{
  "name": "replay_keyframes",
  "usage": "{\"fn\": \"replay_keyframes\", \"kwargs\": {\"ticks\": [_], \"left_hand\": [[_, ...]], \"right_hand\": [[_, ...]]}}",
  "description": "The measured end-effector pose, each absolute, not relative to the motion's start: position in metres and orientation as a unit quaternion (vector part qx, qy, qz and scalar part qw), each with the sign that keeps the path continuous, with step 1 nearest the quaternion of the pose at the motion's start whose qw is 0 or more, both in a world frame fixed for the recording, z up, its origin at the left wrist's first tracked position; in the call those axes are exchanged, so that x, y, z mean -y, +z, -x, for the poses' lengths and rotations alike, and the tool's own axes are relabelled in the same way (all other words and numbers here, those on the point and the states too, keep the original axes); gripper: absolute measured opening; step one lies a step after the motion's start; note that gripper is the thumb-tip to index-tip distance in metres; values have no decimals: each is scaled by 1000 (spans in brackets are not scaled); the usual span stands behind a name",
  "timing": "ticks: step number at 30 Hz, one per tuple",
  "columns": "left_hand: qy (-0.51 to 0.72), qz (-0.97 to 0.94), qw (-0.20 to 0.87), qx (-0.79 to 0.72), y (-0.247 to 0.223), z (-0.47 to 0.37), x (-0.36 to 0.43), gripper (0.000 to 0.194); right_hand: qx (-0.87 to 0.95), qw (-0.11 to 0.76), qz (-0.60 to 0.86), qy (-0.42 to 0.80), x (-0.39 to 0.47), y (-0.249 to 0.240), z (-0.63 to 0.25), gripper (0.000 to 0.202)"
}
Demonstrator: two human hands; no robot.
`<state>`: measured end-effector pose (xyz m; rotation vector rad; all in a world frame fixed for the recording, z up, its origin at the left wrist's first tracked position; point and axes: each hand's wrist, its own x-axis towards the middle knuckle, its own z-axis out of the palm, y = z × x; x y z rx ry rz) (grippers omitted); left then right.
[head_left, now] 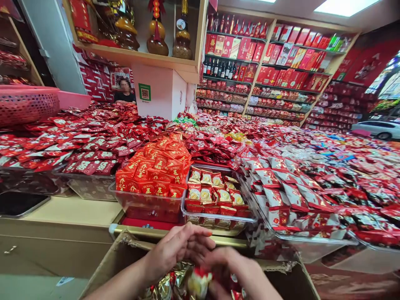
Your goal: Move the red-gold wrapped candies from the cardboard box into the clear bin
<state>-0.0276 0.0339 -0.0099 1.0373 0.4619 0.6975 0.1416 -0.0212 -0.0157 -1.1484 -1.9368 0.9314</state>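
Inside the brown cardboard box [112, 262]: shiny gold-and-red foil packets [165, 288].
Left hand [187, 246]: cupped, grip released.
Right hand [234, 262]: blurred beside 1 packet [199, 283]; cannot tell its grip.
Packets: probably light, slippery; pinch wrapper edges.

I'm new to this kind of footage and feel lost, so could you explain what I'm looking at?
There's no machine here, just a person's bare hands. The single picture comes from a camera worn on the head, looking forward and down. The left hand is cupped over an open cardboard box; the right hand is beside it, blurred, at a red-and-gold packet. I can't tell whether it grips it. Beyond the box, clear tubs hold wrapped goods: orange packets, gold-and-red ones and red-and-white ones.
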Motion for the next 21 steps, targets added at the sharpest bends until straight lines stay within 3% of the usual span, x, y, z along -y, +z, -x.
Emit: {"fn": "replay_keyframes", "kwargs": {"ticks": [3,6,10,15,21], "left_hand": [[302,-520,767,-224,-6,25,-34,47],[289,-549,729,-290,-5,19,-33,32],[294,-519,740,-312,-7,16,-33,28],[308,-534,724,-308,-6,17,-32,28],[338,-554,668,-365,-6,14,-28,25]], "right_hand": [[676,441,457,373,14,4,-151,18],[624,466,459,428,7,4,-156,17],[553,495,444,503,2,-5,-155,14],[545,488,440,521,1,-6,-156,17],[693,390,474,377,6,-6,-156,13]]}}
